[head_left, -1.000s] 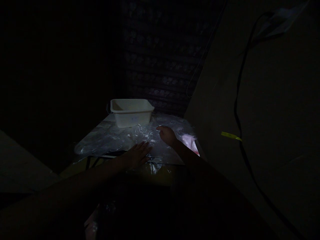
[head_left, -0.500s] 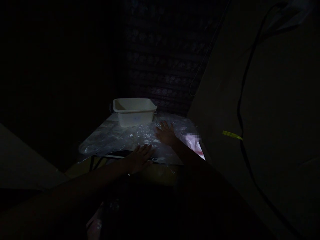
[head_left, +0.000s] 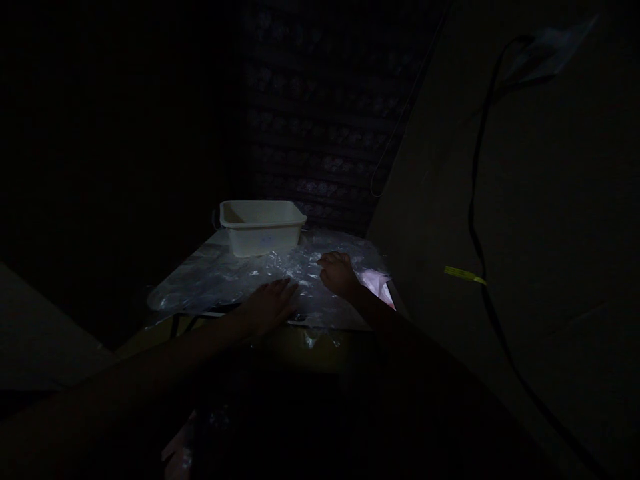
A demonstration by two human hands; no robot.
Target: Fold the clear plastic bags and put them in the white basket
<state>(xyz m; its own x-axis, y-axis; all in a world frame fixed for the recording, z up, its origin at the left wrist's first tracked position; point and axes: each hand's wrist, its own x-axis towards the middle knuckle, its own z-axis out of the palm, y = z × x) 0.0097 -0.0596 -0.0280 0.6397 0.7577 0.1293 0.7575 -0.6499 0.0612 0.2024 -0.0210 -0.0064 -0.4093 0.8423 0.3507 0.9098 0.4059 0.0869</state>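
Observation:
Clear crinkled plastic sheeting (head_left: 215, 287) covers a small table. My left hand (head_left: 273, 303) lies at the table's near edge, fingers stretched over the plastic, with nothing seen in it. Farther right, my right hand (head_left: 340, 276) rests on the same sheeting, its fingers slightly bent and its thumb apart; no object shows in it. A cream rectangular plastic tub (head_left: 264, 241) stands upright at the back of the table, beyond both hands. Past my right wrist, a bright pinkish patch (head_left: 377, 285) shows at the table's right edge. Darkness hides much of the detail.
A dark cable (head_left: 474, 193) with a yellow tag (head_left: 464, 274) hangs along the wall (head_left: 560, 220) on the right. Patterned fabric or curtain (head_left: 320, 133) is behind the table. A pale panel (head_left: 45, 333) stands at the left, and a thin cord (head_left: 393, 143) hangs near the wall.
My right hand's fingers have gone from spread to more bent and together. My left hand has moved slightly left and up. The whole view has shifted a little.

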